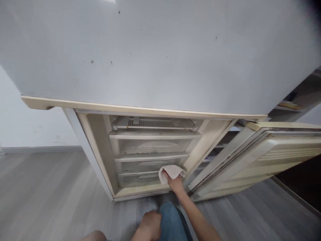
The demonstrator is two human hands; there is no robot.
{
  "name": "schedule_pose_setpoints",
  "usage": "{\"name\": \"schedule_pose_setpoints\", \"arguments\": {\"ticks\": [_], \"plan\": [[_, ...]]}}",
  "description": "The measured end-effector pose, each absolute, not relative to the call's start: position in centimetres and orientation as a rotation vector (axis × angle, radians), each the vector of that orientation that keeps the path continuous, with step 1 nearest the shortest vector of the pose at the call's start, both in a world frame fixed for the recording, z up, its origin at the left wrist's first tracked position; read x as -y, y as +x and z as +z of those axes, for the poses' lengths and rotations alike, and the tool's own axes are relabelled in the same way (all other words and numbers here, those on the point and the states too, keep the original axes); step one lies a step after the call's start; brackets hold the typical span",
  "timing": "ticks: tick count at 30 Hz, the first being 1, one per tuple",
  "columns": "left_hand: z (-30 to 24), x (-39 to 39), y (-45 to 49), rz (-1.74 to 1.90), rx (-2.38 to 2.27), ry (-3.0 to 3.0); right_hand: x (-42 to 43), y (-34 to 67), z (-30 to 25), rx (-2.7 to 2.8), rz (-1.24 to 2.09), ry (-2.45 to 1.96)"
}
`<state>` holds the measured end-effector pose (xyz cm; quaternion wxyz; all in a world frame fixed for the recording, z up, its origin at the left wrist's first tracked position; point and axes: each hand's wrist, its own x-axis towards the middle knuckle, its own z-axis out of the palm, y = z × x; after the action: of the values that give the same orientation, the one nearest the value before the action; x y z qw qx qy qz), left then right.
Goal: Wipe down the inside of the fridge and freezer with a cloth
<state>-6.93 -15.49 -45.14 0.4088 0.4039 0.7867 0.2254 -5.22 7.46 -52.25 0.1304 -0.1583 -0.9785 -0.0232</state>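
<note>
My right hand (176, 184) grips a whitish cloth (173, 170) at the lower right inside the open freezer compartment (100, 150). The cloth is by the bottom drawer (139, 179) and the right inner wall; whether it presses on either is hard to tell. Some of the right fingers are hidden by the cloth. My left hand (151, 221) is closed in a loose fist beside my knee in blue jeans (170, 219), with nothing seen in it.
The lower door (263, 164) stands swung open to the right. Above is the closed upper door (155, 60), with a cream edge strip (150, 111) along its bottom. More drawers (155, 146) and a wire shelf (155, 123) fill the compartment. Grey wood-look floor (55, 187) lies below.
</note>
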Motion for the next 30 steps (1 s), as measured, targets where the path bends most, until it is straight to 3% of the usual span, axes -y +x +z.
{"name": "schedule_pose_setpoints", "arguments": {"ticks": [4, 9, 15, 23, 30], "plan": [[-45.4, 14.8, -7.9, 0.777, -2.008, 0.951, -9.2, -3.9, -53.5, 2.699, -0.030, -0.626], [-46.4, 13.0, -11.7, 1.314, -1.989, 0.546, -8.3, -3.5, -54.9, 2.352, 0.157, -0.773], [-46.7, 12.7, -15.1, 1.813, -1.666, -0.100, -6.1, -3.7, -54.8, 2.018, 0.579, -0.966], [-46.2, 12.2, -14.9, 2.041, -1.182, -0.364, -6.5, -1.0, -53.8, 1.831, 0.956, -1.023], [-47.0, 11.8, -15.1, 2.110, -1.094, -0.465, -4.8, 2.5, -52.0, 1.426, 1.226, -1.171]]}}
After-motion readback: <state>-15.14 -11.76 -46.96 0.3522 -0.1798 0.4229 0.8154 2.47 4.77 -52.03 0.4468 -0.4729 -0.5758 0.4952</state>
